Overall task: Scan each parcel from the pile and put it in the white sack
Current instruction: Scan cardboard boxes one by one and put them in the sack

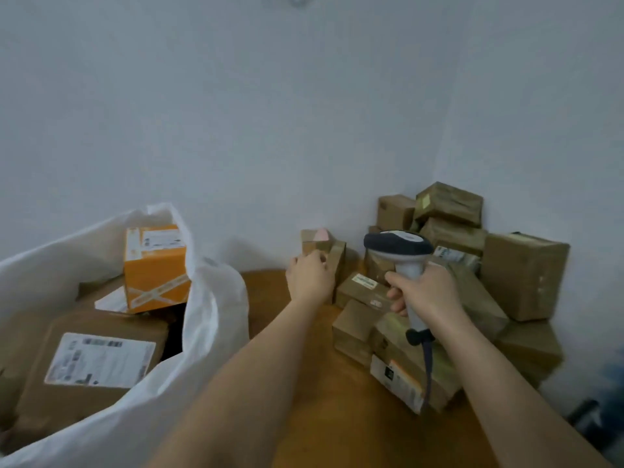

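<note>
A pile of brown cardboard parcels [449,231] fills the table's far right corner against the wall. My left hand [309,275] grips a small upright brown parcel [319,243] with a pink label at the pile's left edge. My right hand [423,290] holds a grey barcode scanner [398,246] by its handle, head raised over the pile, its cable hanging down. The white sack [209,315] stands open at the left. Inside it lie an orange box [155,268] and a brown parcel with a white label [98,359].
The brown wooden table [304,400] carries the pile. White walls meet in a corner behind the parcels. More flat parcels [398,369] lie near my right forearm. A dark object [586,417] shows beyond the table's right edge.
</note>
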